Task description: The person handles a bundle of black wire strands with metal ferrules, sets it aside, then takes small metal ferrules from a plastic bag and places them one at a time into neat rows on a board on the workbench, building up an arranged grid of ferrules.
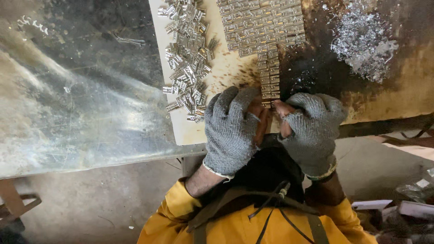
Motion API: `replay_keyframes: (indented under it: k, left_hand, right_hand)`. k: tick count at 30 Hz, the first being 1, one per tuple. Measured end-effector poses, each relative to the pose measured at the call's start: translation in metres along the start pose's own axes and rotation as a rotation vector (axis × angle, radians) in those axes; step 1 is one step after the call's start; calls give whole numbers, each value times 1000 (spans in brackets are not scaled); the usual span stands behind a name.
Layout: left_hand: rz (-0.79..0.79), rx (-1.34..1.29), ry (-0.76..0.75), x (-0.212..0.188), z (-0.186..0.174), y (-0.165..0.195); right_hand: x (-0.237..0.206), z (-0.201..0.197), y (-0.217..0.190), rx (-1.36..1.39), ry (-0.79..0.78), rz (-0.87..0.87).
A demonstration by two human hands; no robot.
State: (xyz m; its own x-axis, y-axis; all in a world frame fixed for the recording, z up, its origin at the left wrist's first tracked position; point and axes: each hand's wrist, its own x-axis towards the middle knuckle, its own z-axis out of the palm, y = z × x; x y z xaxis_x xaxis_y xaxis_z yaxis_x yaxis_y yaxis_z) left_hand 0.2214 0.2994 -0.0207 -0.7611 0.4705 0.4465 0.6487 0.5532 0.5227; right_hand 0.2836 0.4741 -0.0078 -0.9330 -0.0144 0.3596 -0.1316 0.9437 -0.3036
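Both my hands wear grey knitted gloves with the fingertips cut off. My left hand (229, 129) and my right hand (312, 129) meet at the near end of a narrow column of small shiny metal pieces (270, 77) laid on a stained board (226, 74). My bare fingertips pinch the nearest piece (266, 104) from both sides. Beyond the column the same pieces lie in neat rows (262, 22). To the left of my left hand lies a loose heap of similar metal pieces (187, 58).
A pile of silver metal shavings (364, 43) lies at the far right on the dark, rusty bench top (398, 90). A large sheet of shiny metal (77, 117) covers the left side. Below are the concrete floor (99, 203) and my yellow sleeves.
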Motion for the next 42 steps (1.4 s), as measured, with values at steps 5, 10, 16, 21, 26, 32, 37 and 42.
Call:
replay_keyframes:
  k: [5,10,16,21,26,32,37,42]
  left_hand:
    - [-2,12,3,3,0,0]
    - [-16,-4,15,5,0,1]
    - [-4,-77,-15,2,-8,-1]
    - [-224,-182,18,-26,-43,-14]
    - [-194,79,73,-54,-76,-42]
    - [-245,62,65,-58,-75,-46]
    - [-216,47,90,-55,-73,-44]
    - [-173,-60,52,-53,-73,-41]
  right_hand:
    - [-3,4,4,5,18,14]
    - [-6,5,4,6,33,22]
    - [-7,3,-4,62,96,113]
    - [-6,-6,-24,195,94,154]
    - [10,14,-53,156,-49,-135]
    - [38,40,-78,-35,-222,-253]
    - [30,20,-69,64,-150,-158]
    - [6,0,-50,69,-161,-60]
